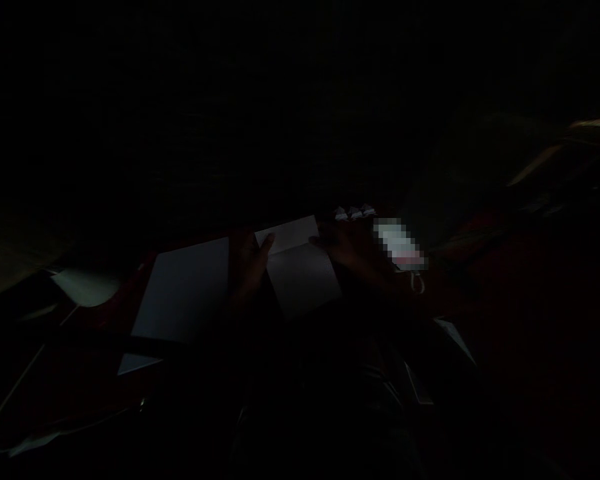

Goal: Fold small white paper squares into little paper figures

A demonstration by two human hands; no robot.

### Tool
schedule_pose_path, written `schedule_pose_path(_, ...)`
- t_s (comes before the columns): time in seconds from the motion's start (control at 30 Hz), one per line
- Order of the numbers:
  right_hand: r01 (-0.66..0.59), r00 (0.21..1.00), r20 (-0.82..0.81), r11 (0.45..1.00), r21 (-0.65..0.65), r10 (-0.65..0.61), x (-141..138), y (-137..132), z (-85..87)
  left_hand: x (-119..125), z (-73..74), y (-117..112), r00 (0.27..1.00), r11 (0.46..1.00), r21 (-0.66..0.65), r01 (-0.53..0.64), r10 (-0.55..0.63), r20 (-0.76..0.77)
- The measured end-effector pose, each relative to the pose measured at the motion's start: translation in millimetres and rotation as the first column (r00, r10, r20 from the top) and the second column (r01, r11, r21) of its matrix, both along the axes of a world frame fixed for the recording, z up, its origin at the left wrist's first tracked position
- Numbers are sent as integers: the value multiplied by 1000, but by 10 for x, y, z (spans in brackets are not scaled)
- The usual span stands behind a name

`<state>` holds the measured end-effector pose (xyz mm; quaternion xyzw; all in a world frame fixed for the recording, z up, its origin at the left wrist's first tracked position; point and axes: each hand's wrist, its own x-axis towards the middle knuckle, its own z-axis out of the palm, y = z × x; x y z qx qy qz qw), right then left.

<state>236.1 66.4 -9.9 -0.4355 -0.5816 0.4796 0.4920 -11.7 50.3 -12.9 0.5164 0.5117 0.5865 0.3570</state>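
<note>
In very dim light, a pale sheet of paper [304, 273] lies between my two hands, with a crease across its upper part. My left hand [255, 263] grips the left edge, its thumb on top of the paper. At the right edge, my right hand [337, 245] holds the paper near the crease, thumb on top; its other fingers are mostly lost in the dark. Beyond my right hand sit several small folded paper pieces [355, 213] in a row.
Left of my hands lies a larger pale sheet or stack [185, 287]. On the right is a bright, blurred-out rectangular object [399, 241] with a loop [417, 283]. A pale curved object [87, 285] and a thin cord [17, 387] are at far left. The surface looks dark red.
</note>
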Motion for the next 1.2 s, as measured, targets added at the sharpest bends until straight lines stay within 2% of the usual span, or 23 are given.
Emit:
schedule_pose_path(0.1,117,993,1,992,46,-117,20,62,-61,-3,51,-48,999,1000,1,18,-18,-44)
schedule_pose_path(0.3,237,966,41,940,245,-254,87,71,-90,49,122,-113,991,988,79,134,-134,-11)
schedule_pose_path(0.37,215,968,61,926,309,-245,81,69,-78,68,117,-136,992,986,117,123,-122,-10)
schedule_pose_path(0.43,150,979,78,930,337,-186,59,61,-52,71,94,-147,997,987,137,82,-81,-10)
schedule_pose_path(0.5,93,987,93,942,323,-129,33,37,-13,59,69,-139,999,988,147,37,-37,-2)
schedule_pose_path(0.6,66,986,124,953,296,-107,10,-21,53,32,64,-104,1000,984,176,16,-15,-7)
schedule_pose_path(0.7,54,985,143,957,286,-98,10,-59,97,25,111,-90,995,975,211,61,-44,-86)
schedule_pose_path(0.8,35,988,133,962,270,-73,19,-60,116,43,162,-114,986,972,194,131,-108,-127)
schedule_pose_path(0.93,38,992,110,964,264,-69,26,-58,143,67,165,-137,979,975,115,189,-177,-101)
schedule_pose_path(1.1,50,991,104,963,265,-80,20,-94,176,62,133,-121,986,983,105,154,-146,-75)
schedule_pose_path(1.2,65,988,121,960,272,-101,1,-134,194,62,133,-115,994,985,130,112,-113,-4)
